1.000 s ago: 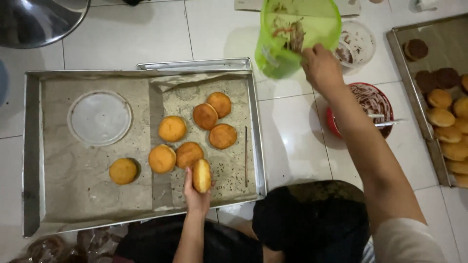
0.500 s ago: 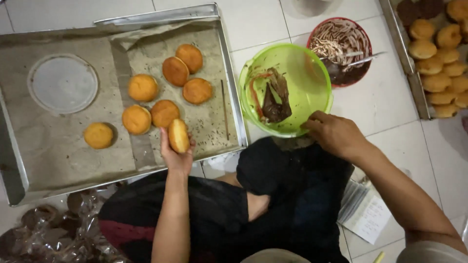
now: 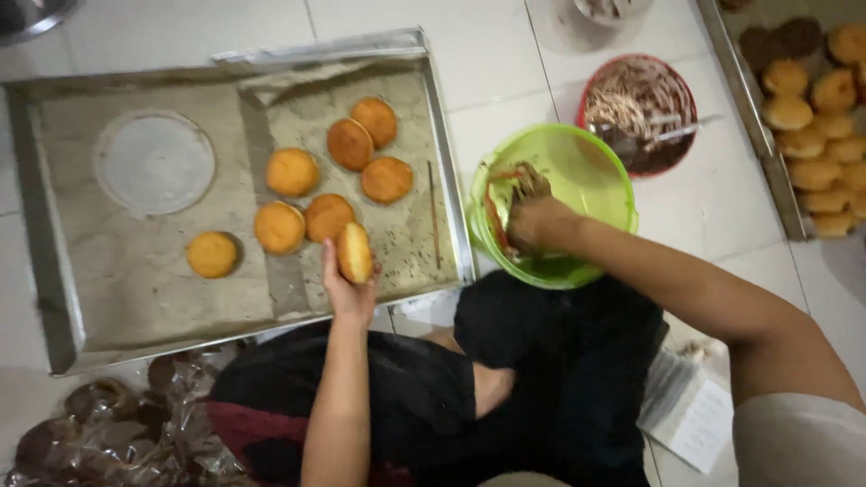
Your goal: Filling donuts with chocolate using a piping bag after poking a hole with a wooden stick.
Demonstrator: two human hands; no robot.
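My left hand [image 3: 346, 287] holds a golden round bun [image 3: 354, 252] on its edge over the near side of a metal tray [image 3: 54, 298] lined with brown paper. Several more buns [image 3: 327, 216] lie flat on the paper beyond it. My right hand [image 3: 538, 224] reaches into a green plastic bowl [image 3: 591, 176] that rests by my lap, its fingers down among reddish-brown strips [image 3: 505, 194] inside the bowl. Whether those fingers grip anything is hidden.
A round clear lid [image 3: 153, 162] lies on the tray's left half. A red bowl [image 3: 642, 113] of shredded topping with a utensil stands behind the green bowl. A second tray [image 3: 767, 153] of buns is at the right. Wrapped dark buns [image 3: 99, 424] lie lower left; paper [image 3: 690, 415] lower right.
The green bowl came down from the far right to my lap. My right hand left its rim and went inside it. The left hand kept the bun upright.
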